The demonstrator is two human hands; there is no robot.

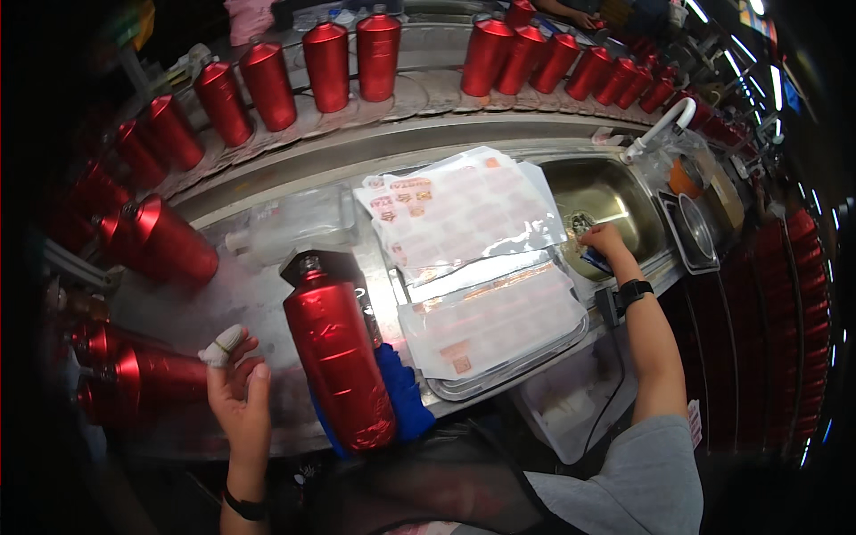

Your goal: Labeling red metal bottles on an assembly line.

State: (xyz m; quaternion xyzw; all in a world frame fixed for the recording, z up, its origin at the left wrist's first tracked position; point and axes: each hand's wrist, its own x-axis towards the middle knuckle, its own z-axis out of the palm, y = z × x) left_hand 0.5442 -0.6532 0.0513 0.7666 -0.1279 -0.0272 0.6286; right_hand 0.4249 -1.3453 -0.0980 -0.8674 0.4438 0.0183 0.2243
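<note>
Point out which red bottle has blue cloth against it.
The red bottle between the left hand and the printed sheets: blue cloth shows at both sides of its lower end, and beside no other bottle.

The red bottle (339,366) has a smooth, glossy metallic finish. The blue cloth (403,390) is matt, creased fabric. The workbench (250,308) is metal with a dull sheen. The label sheets (473,205) are smooth, with a glossy surface. The sink basin (635,198) is shiny metal; the faucet (634,150) is smooth and white. The sleeve (624,481) is matt grey cloth.
</note>
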